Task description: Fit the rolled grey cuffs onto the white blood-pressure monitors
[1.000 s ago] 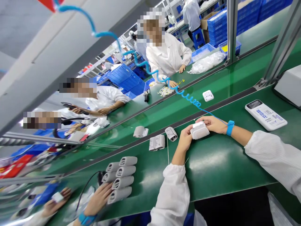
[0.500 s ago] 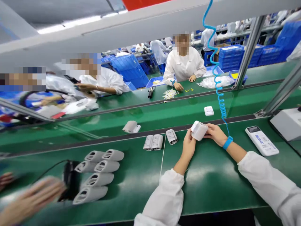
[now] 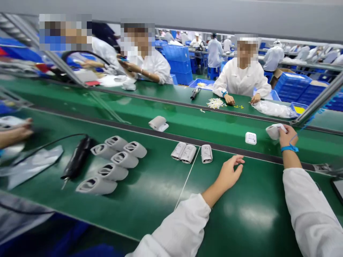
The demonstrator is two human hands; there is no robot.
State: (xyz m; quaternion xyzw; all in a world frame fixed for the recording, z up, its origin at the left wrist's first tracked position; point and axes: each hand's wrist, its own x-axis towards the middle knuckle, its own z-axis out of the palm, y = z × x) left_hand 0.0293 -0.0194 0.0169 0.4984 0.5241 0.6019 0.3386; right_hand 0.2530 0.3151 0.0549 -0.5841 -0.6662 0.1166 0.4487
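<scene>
Held: one rolled grey fabric cuff (image 3: 273, 131), gripped in the closed fingers of my right hand (image 3: 288, 138), far right, just beyond the dark rail (image 3: 257, 156) of the green conveyor belt (image 3: 241, 192). Worn: blue wrist strap (image 3: 289, 148) on that wrist. Left hand (image 3: 229, 175): open, fingers spread, holding nothing, near the rail. Nearest it: a single rolled cuff (image 3: 206, 154) and, to its left, a side-by-side pair of cuffs (image 3: 183, 151), both on my belt by the rail. Also on the belt, further left: six rolled cuffs in a cluster (image 3: 115, 160), with a black corded tool (image 3: 79, 160) just beside them. Beyond the rail: a white square unit (image 3: 250, 138) and a grey cuff with a white tag (image 3: 158, 123). At far left, another person's hand (image 3: 16, 134).
</scene>
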